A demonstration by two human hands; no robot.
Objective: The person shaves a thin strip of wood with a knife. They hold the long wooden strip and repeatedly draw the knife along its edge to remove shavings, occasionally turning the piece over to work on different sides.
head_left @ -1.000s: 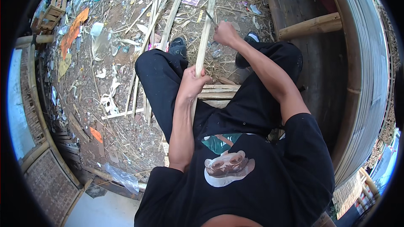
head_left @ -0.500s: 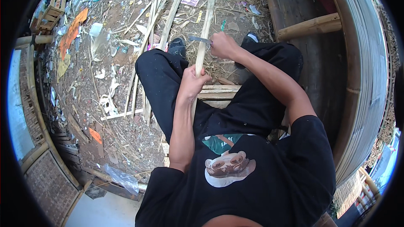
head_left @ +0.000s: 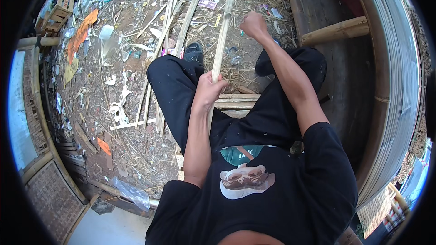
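Note:
A long, pale bamboo strip (head_left: 221,41) slants away from between my legs toward the far ground. My left hand (head_left: 209,91) is closed around its lower part, thumb along the side. Beyond it and to the right, my right hand (head_left: 254,25) is a closed fist, apart from the strip. The knife in that fist, seen half a second ago, hardly shows now; its blade is edge-on or hidden. The strip's near end passes under my left forearm.
Several other bamboo strips (head_left: 186,22) lie on the littered ground ahead left. A wooden crate (head_left: 61,4) stands far left. A bamboo post frame (head_left: 336,31) borders my right side, with long, thin strips (head_left: 386,109) stacked beyond. Slats (head_left: 236,102) lie between my legs.
My right hand has moved up and away along the strip, and off it to the right; the blade no longer shows. My left hand keeps its hold in nearly the same place.

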